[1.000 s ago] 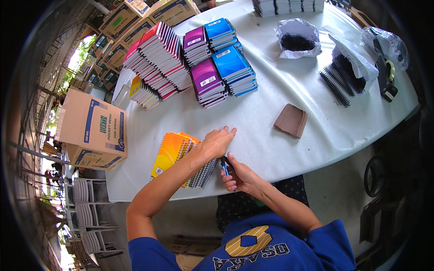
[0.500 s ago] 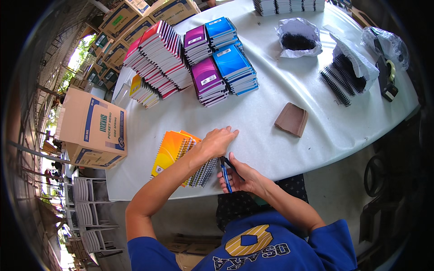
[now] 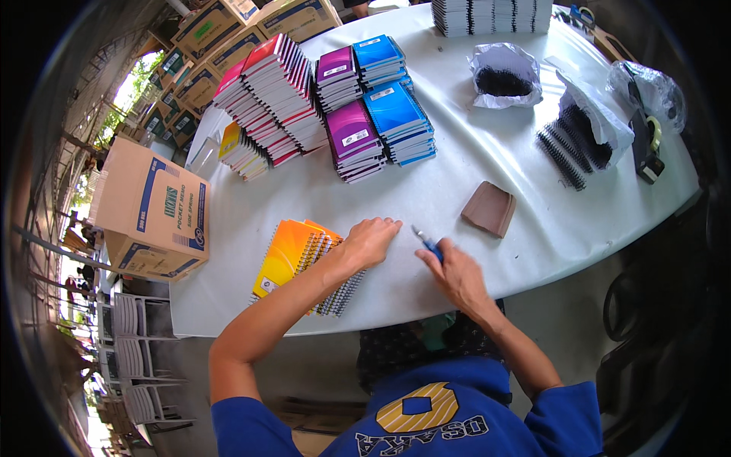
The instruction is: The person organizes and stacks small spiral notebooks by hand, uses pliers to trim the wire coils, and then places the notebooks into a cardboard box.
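My left hand (image 3: 373, 241) rests palm down at the upper right end of several yellow-orange spiral notebooks (image 3: 285, 255). Its fingers reach out to the right over the tabletop, and what lies beneath the palm is hidden. The notebooks overlap in a slanted pile, their wire coils (image 3: 333, 298) facing up, partly covered by my left forearm. Closed round blue-handled pliers (image 3: 429, 244), my right hand (image 3: 461, 280) is raised off to the right. The pliers' narrow grey tip points toward my left fingers, not touching them.
A brown block (image 3: 489, 209) lies right of my hands. Stacked red, purple and blue notebooks (image 3: 392, 107) stand farther back. At far right lie black plastic coils (image 3: 567, 145), a bag of black pieces (image 3: 504, 80) and a tape dispenser (image 3: 647, 152). A cardboard box (image 3: 156, 206) stands left.
My right hand has moved up and to the right, away from my left hand, turning the pliers so their tip points up-left. My left hand stays nearly in place.
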A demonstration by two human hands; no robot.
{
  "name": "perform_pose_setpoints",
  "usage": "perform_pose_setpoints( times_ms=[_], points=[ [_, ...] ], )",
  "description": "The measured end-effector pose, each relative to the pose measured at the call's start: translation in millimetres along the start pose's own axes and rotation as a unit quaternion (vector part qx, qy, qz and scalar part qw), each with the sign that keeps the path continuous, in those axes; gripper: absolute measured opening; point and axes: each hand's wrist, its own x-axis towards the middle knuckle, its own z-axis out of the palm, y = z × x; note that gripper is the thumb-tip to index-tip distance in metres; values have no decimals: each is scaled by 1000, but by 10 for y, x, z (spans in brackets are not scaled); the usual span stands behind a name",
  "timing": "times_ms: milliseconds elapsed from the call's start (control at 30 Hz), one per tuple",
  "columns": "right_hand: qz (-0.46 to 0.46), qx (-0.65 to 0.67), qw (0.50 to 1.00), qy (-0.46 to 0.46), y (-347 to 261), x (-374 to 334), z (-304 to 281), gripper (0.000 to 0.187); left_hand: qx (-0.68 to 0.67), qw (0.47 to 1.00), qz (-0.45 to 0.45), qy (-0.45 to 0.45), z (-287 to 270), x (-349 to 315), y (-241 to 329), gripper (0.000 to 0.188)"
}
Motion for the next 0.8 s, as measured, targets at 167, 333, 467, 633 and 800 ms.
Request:
perform_pose_setpoints(
  times_ms=[167,333,467,633,800],
  points=[
    [-250,-243,922,171,148,165,-124,83,-55,998,10,-1,-95,-19,-45,66],
    [-349,-16,937,-11,-102,353,399,77,-90,977,-1,191,-544,-342,-113,67],
    [-443,-52,894,-34,-172,576,690,57,-64,971,-75,217,-972,-740,162,67],
    [-450,-52,890,-51,-76,546,694,39,-201,924,-86,315,-932,-1398,188,61],
    [-413,-56,907,-57,227,384,495,40,-240,824,-123,499,-526,-1987,53,53]
  ],
)
